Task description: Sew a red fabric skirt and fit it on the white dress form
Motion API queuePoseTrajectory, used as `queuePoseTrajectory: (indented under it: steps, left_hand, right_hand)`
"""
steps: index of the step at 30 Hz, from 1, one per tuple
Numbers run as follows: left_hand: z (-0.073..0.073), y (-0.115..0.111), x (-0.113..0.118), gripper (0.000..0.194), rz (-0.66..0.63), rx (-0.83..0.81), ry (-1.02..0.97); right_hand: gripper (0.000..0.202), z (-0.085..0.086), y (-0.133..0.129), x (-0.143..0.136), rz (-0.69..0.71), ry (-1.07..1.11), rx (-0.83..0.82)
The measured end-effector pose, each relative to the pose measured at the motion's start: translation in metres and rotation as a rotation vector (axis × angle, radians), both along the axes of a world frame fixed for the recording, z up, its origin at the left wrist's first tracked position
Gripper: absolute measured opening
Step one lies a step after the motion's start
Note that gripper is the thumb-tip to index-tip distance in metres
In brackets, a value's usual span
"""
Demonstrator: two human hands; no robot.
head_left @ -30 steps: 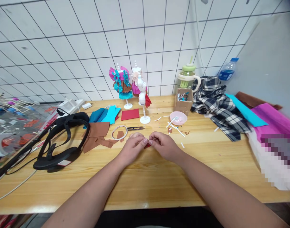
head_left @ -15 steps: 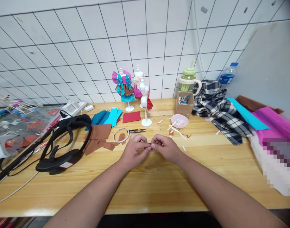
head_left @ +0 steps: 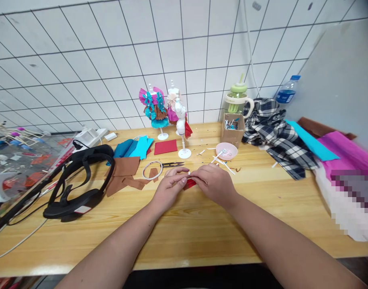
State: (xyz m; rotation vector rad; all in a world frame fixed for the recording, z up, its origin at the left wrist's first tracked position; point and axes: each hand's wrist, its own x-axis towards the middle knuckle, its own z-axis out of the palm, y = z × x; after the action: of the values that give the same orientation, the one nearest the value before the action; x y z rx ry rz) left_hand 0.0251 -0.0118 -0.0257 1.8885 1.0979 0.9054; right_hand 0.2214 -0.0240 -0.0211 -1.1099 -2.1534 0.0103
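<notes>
A small piece of red crepe paper [head_left: 189, 184] is pinched between my hands, low over the table's middle. My left hand [head_left: 171, 188] holds its left edge between thumb and fingertips. From the right, my right hand [head_left: 214, 182] is closed on it, hiding part of it. A tiny white bit [head_left: 189, 173] shows at the fingertips; what it is I cannot make out. Just beyond my hands lie black thread snips [head_left: 172, 164] and a white ring [head_left: 152, 170]. A bare white mini dress form [head_left: 180, 120] stands upright behind them, near a flat red sheet [head_left: 165, 147].
Two dressed mini forms, one in a ruffled outfit [head_left: 155, 108], stand at the back. Brown paper [head_left: 123, 166], blue paper [head_left: 140, 147] and a black headset [head_left: 78, 180] lie left. Rightward are a pink dish [head_left: 226, 151], cardboard box [head_left: 232, 134], jug [head_left: 237, 100] and plaid cloth [head_left: 280, 136].
My right hand has turned palm-down and shifted over the red paper, showing more of it below the fingers. A tiny white bit now appears between the fingertips. The view has shifted slightly.
</notes>
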Motion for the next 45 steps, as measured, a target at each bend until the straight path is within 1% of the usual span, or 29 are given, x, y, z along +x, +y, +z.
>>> queuePoseTrajectory:
  steps: [5, 10, 13, 16, 19, 22, 26, 29, 34, 39, 41, 45]
  left_hand:
    - [0.005, -0.005, 0.004, 0.026, 0.013, 0.148, 0.161]
    - [0.004, -0.004, 0.004, 0.026, -0.003, 0.195, 0.240]
    - [0.002, -0.004, 0.004, 0.026, -0.005, 0.230, 0.262]
    - [0.001, -0.005, 0.004, 0.024, 0.015, 0.316, 0.300]
    - [0.001, -0.006, 0.005, 0.021, 0.046, 0.403, 0.341]
    - [0.002, -0.006, 0.005, 0.016, 0.058, 0.432, 0.347]
    - [0.004, -0.005, 0.004, 0.013, 0.093, 0.413, 0.319]
    - [0.005, -0.004, 0.003, 0.012, 0.109, 0.385, 0.284]
    - [0.003, -0.002, 0.002, 0.011, 0.124, 0.347, 0.204]
    - [0.002, 0.000, 0.001, 0.011, 0.140, 0.320, 0.161]
    - [0.003, 0.001, 0.001, 0.012, 0.163, 0.278, 0.123]
    - [0.007, 0.003, -0.001, 0.015, 0.183, 0.119, 0.038]
  right_hand:
    - [0.018, -0.002, -0.001, 0.000, -0.029, 0.000, -0.016]
    - [0.018, 0.000, -0.003, 0.000, -0.048, -0.123, -0.054]
    - [0.019, 0.001, -0.004, -0.002, -0.066, -0.130, -0.072]
    - [0.018, 0.000, -0.003, -0.004, -0.084, -0.074, -0.122]
    - [0.011, -0.001, -0.001, -0.006, -0.094, 0.050, -0.250]
    - [0.008, -0.002, 0.001, -0.009, -0.067, 0.180, -0.380]
    - [0.009, -0.003, 0.002, -0.013, -0.024, 0.318, -0.496]
    - [0.013, -0.002, 0.000, -0.015, 0.002, 0.362, -0.530]
    - [0.017, -0.001, -0.002, -0.013, 0.077, 0.373, -0.516]
    - [0.018, 0.000, -0.003, -0.013, 0.093, 0.362, -0.498]
    - [0.020, 0.001, -0.004, -0.014, 0.109, 0.341, -0.486]
    - [0.030, 0.002, -0.009, -0.016, 0.122, 0.251, -0.424]
